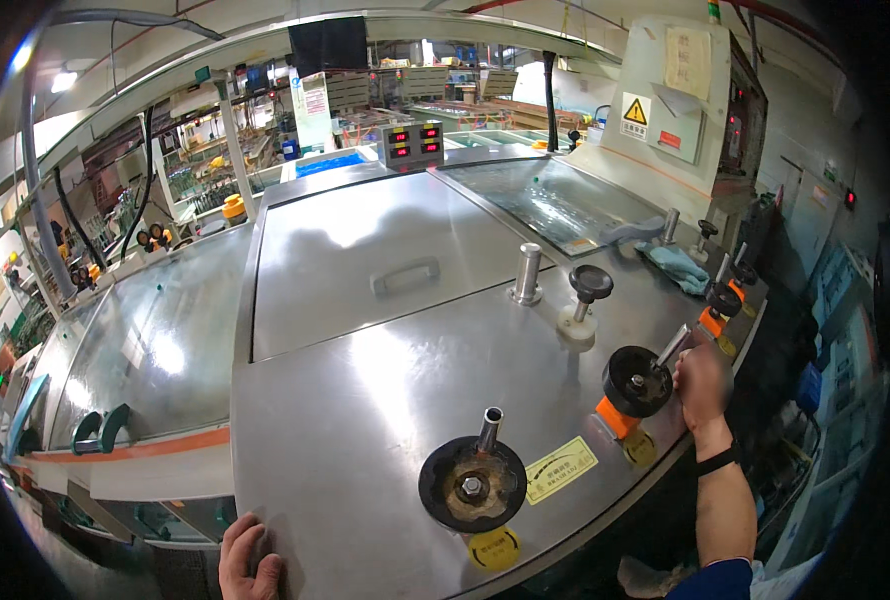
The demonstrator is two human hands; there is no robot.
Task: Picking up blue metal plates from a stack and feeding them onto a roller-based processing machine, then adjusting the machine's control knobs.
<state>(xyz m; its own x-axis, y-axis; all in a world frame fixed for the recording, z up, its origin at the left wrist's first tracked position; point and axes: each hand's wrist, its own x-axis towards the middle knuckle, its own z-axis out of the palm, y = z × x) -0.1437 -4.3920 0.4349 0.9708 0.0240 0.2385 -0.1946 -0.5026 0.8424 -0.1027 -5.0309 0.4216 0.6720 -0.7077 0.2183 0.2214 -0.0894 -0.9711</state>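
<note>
In front of me is the brushed steel top of a large machine (355,440). My left hand (250,562) rests at its lower left corner, fingers bent over the edge and holding nothing. At the right edge, my right hand (703,385) is closed at the rim of a black handwheel (637,381) with an upright metal crank grip. An orange counter block (617,418) sits under that wheel. Nearer to me stands another black handwheel (472,485), with no hand on it. A yellow label plate (562,470) lies between the two wheels.
A steel lid with a handle (405,277) covers the middle. Behind the right hand are another handwheel (723,300), a black knob (590,284), a metal post (528,272) and a blue cloth (677,268). A red-digit display box (412,146) stands at the back.
</note>
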